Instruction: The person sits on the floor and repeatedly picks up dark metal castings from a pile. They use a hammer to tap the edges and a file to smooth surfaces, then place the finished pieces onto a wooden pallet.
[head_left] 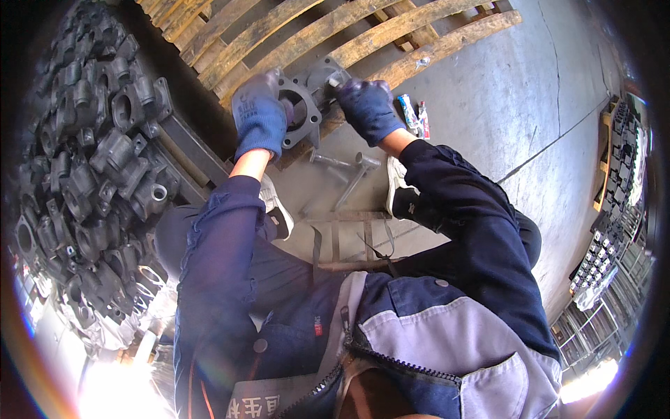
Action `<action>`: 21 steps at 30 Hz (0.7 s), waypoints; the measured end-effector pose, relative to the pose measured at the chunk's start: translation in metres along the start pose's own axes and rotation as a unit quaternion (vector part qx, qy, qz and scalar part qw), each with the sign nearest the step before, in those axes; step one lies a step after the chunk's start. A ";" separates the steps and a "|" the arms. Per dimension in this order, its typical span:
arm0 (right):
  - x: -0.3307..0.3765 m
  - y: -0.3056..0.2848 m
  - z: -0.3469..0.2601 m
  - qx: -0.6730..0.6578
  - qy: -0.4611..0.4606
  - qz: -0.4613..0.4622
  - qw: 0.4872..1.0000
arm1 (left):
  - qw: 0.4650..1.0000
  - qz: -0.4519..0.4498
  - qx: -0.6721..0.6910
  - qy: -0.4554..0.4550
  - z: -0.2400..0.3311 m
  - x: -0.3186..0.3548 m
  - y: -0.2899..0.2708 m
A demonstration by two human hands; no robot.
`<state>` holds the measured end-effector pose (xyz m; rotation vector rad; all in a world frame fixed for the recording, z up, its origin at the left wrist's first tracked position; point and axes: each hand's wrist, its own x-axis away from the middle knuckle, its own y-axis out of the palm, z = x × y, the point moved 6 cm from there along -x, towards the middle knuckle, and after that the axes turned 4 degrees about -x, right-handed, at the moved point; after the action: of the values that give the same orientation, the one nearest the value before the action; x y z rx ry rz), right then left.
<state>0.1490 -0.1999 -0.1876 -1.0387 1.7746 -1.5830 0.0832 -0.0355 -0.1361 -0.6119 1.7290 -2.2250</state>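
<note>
A dark grey metal casting (312,124) with a round bore and a flange with bolt holes rests at the near edge of the wooden pallet. My left hand (259,110), in a blue knitted glove with a dark coated palm, grips the casting's left side, its fingers partly hidden behind the flange. My right hand (368,108), gloved the same way, is closed at the casting's right end. A small pale piece shows at its fingertips, too small to name. Below the casting, metal tools that look like hammers (364,162) lie on the floor between my shoes.
A wooden pallet (279,52) stretches ahead. Many similar castings (91,174) are heaped at my left beside a dark metal beam (188,143). Two small tubes (412,115) lie right of my right hand. Another pallet (606,157) with stacked dark parts stands far right.
</note>
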 end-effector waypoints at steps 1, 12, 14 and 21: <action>-0.001 0.002 0.004 0.006 0.012 0.006 1.000 | 1.000 -0.003 0.004 0.006 0.003 0.001 -0.003; 0.003 0.002 0.000 -0.020 0.053 0.034 0.998 | 0.997 -0.042 0.048 -0.039 0.003 0.003 -0.001; 0.002 0.026 -0.009 -0.010 0.030 0.007 0.999 | 0.997 -0.053 0.043 -0.033 0.006 0.003 -0.003; 0.014 0.010 0.030 -0.050 0.124 -0.039 0.990 | 1.000 0.008 0.017 0.002 -0.002 0.001 -0.001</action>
<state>0.1639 -0.2285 -0.2010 -1.0037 2.0187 -1.7505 0.0817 -0.0341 -0.1350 -0.5828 1.6878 -2.2419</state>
